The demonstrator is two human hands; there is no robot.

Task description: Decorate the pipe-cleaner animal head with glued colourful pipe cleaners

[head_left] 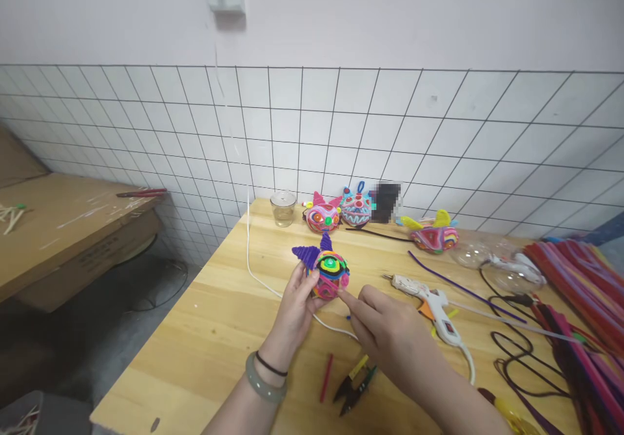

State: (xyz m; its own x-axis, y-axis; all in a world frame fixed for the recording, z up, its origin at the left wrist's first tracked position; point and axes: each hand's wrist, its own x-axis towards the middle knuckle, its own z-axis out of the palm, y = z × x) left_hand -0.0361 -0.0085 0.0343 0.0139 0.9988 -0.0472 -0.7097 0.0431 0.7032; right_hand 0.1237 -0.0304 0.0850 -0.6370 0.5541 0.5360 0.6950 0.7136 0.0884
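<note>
My left hand (296, 303) is wrapped round a colourful pipe-cleaner ball (329, 272) with purple ears, held just above the wooden table (219, 318). My right hand (385, 323) points its index fingertip at the ball's lower right side and touches it; the other fingers are curled in with nothing visible in them. A white glue gun (429, 302) lies just right of my right hand. A red pipe-cleaner piece (326, 378) and small snips (355, 386) rest on the table below my hands.
Three finished pipe-cleaner balls (322, 216) (355, 206) (433, 235) and a glass cup (283, 207) stand by the tiled wall. A bundle of pipe cleaners (580, 279) and clear plastic shells (492, 259) lie at the right. Cardboard boxes (63, 227) sit at the left.
</note>
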